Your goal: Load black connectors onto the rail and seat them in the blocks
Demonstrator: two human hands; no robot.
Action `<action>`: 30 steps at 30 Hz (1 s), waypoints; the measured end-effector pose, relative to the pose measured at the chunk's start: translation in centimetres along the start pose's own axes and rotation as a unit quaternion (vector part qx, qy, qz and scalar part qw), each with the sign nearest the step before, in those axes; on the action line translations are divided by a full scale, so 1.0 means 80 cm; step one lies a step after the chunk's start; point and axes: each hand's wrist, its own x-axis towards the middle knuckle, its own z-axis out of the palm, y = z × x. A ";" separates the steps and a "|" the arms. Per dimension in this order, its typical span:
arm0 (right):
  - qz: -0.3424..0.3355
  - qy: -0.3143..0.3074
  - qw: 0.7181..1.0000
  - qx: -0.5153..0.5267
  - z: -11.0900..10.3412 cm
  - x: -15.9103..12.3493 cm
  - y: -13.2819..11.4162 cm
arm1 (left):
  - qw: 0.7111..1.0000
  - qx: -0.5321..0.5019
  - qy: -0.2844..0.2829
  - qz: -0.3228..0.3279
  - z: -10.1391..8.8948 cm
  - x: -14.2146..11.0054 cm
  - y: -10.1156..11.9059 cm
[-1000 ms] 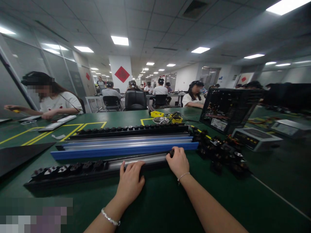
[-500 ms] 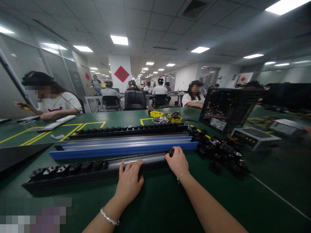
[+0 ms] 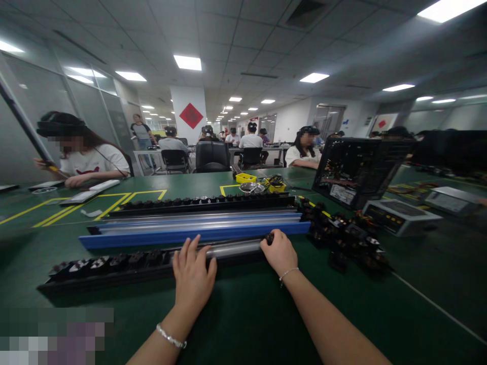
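Near rail [image 3: 238, 249] holds parts [image 3: 137, 259] toward nine o'clock; blue rail [image 3: 152, 239] at twelve, pile [image 3: 350, 237] at three. Left hand [image 3: 194, 279] splayed; right hand [image 3: 279, 252] pinching a piece [image 3: 269, 238].

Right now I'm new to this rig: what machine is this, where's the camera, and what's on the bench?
There's no machine: these are a person's bare hands, seen by one head-worn camera looking forward and down. The left hand is spread open at a long black trough, which has a row of dark parts at its left end. The right hand pinches a small black part near the right end. Behind lies a blue-edged channel. To the right are loose black parts, a metal box and an open computer case, all on a green table.
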 end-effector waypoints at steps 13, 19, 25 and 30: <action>0.015 -0.013 1.000 0.007 -0.002 0.000 -0.001 | 0.990 0.066 -0.036 -0.119 0.008 0.009 -0.024; 0.012 -0.011 1.000 0.002 -0.001 0.001 0.000 | 0.990 0.075 -0.054 -0.104 0.011 0.010 -0.029; 0.019 -0.016 1.000 -0.005 -0.003 0.002 0.000 | 0.991 0.081 -0.056 -0.096 0.011 0.010 -0.029; 0.027 -0.016 1.000 0.003 -0.002 0.003 0.001 | 0.990 0.087 -0.050 -0.100 0.009 0.010 -0.026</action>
